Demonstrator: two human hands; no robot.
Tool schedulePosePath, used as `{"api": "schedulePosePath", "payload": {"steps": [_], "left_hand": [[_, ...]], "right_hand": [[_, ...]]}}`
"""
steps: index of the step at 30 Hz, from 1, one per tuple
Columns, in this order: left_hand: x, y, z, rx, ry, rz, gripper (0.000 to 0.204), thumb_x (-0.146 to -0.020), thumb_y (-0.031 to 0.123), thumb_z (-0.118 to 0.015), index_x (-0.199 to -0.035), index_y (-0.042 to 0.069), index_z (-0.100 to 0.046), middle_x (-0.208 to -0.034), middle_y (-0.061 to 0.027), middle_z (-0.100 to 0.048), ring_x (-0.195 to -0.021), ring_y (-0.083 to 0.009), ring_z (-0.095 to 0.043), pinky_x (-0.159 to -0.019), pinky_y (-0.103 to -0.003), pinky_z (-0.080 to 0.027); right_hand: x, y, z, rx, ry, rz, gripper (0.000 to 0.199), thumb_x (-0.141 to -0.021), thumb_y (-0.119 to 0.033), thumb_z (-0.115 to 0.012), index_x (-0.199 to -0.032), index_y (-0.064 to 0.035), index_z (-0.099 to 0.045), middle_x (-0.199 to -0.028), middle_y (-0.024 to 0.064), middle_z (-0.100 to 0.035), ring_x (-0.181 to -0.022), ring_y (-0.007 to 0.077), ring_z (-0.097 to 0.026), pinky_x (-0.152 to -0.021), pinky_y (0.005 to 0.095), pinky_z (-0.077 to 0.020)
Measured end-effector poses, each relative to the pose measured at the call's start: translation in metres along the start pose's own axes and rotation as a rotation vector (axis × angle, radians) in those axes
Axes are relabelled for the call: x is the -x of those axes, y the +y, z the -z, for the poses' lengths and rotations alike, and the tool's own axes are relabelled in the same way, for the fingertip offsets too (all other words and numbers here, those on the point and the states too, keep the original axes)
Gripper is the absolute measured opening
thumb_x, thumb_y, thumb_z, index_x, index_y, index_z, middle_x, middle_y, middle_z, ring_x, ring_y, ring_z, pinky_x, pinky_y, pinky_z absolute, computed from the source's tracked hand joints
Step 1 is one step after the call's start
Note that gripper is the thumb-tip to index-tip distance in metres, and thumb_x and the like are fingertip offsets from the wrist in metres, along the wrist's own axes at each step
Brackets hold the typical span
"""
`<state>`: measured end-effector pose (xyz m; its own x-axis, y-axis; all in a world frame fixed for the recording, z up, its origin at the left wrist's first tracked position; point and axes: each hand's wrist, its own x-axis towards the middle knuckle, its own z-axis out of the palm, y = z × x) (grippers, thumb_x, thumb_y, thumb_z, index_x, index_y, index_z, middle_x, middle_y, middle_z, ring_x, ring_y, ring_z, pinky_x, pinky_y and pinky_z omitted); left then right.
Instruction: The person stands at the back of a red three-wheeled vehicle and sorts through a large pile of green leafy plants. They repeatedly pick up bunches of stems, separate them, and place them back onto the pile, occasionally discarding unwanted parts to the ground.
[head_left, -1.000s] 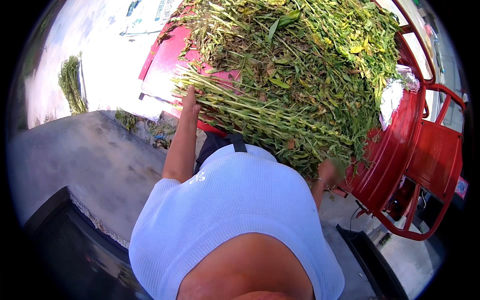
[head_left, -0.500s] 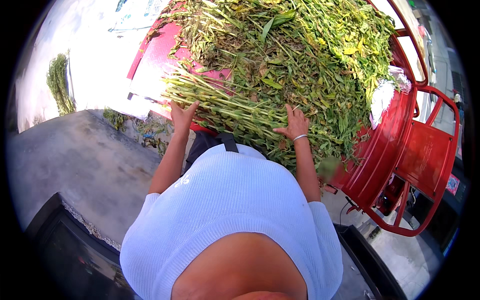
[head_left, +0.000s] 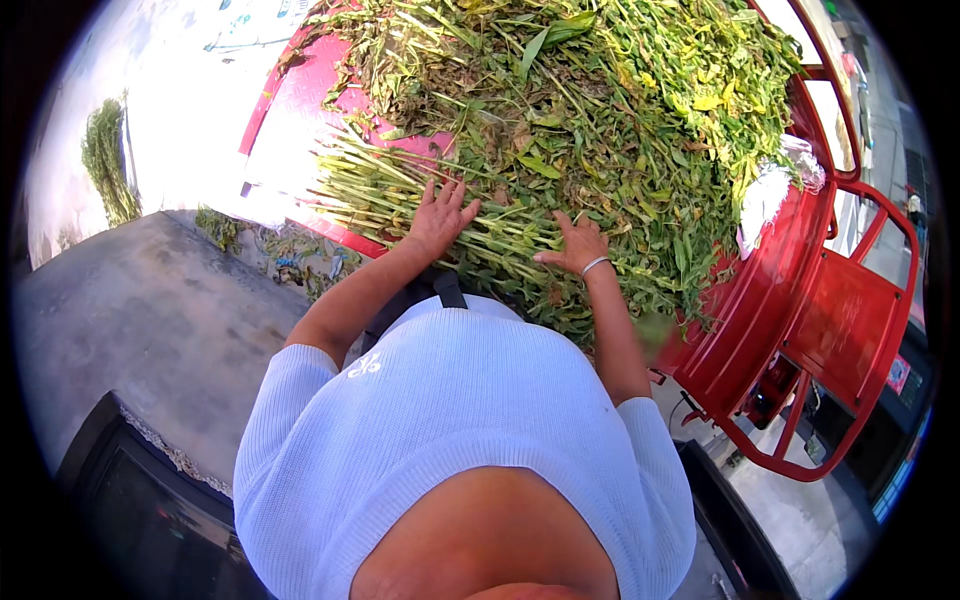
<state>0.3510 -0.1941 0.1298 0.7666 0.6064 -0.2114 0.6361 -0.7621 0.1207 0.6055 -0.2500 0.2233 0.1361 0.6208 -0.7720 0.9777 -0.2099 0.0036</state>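
Note:
A big heap of cut green leafy plants (head_left: 620, 110) fills the bed of a red cart (head_left: 760, 300). At its near edge lies a bundle of long pale-green stalks (head_left: 380, 185), lying crosswise. My left hand (head_left: 440, 215) rests flat on these stalks with the fingers spread. My right hand (head_left: 578, 245), with a thin bracelet on the wrist, lies on the stalks a little to the right, fingers loosely apart. Neither hand has closed around anything. My white knit top (head_left: 450, 430) fills the lower middle of the view.
A red metal frame and seat panel (head_left: 850, 330) stick out at the cart's right side. A white cloth (head_left: 770, 190) lies at the heap's right edge. Plant scraps (head_left: 300, 255) litter the concrete ground (head_left: 130, 320) on the left. A dark edged object (head_left: 130, 500) sits at lower left.
My right hand came up from beside the cart's lower right side and settled on the stalks. My left hand shifted right along the bundle and spread flat.

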Motion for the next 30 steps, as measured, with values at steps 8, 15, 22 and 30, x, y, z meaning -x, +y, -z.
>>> {"api": "schedulePosePath", "payload": {"steps": [8, 15, 22, 30], "left_hand": [[0.021, -0.005, 0.001, 0.045, 0.169, -0.114, 0.047, -0.08, 0.016, -0.047, -0.126, 0.022, -0.043, -0.129, -0.0126, -0.044, -0.111, -0.0274, -0.047, -0.098, -0.046, -0.035], [-0.001, -0.007, 0.018, 0.05, 0.024, -0.065, 0.052, -0.081, 0.015, -0.048, -0.131, 0.025, -0.04, -0.137, -0.0137, -0.035, -0.125, -0.0296, -0.035, -0.102, -0.051, -0.029], [-0.022, -0.012, -0.002, 0.138, -0.212, -0.022, 0.045, -0.084, 0.017, -0.047, -0.128, 0.027, -0.043, -0.122, -0.0126, -0.047, -0.118, -0.03, -0.043, -0.098, -0.052, -0.033], [-0.012, -0.013, -0.007, 0.146, -0.04, -0.064, 0.05, -0.079, 0.014, -0.052, -0.127, 0.026, -0.045, -0.118, -0.011, -0.049, -0.113, -0.0281, -0.045, -0.097, -0.049, -0.034]], "right_hand": [[-0.108, -0.029, -0.03, -0.111, 0.12, 0.117, 0.042, -0.088, -0.043, -0.047, -0.091, -0.0041, -0.064, -0.093, 0.0162, -0.063, -0.086, 0.0333, -0.058, -0.078, 0.0463, -0.0464], [-0.122, -0.007, -0.08, -0.272, 0.168, 0.486, 0.046, -0.088, -0.037, -0.047, -0.067, 0.0022, -0.06, -0.071, 0.0216, -0.058, -0.072, 0.0374, -0.056, -0.071, 0.0468, -0.0455], [-0.126, -0.028, -0.038, -0.241, 0.146, -0.032, 0.04, -0.082, -0.041, -0.057, -0.098, -0.0038, -0.062, -0.092, 0.0154, -0.064, -0.087, 0.0313, -0.06, -0.073, 0.0445, -0.0498], [-0.167, -0.033, -0.054, -0.222, -0.061, -0.011, 0.032, -0.079, -0.034, -0.067, -0.087, -0.0035, -0.066, -0.084, 0.0188, -0.063, -0.082, 0.0297, -0.061, -0.074, 0.0429, -0.0507]]}}
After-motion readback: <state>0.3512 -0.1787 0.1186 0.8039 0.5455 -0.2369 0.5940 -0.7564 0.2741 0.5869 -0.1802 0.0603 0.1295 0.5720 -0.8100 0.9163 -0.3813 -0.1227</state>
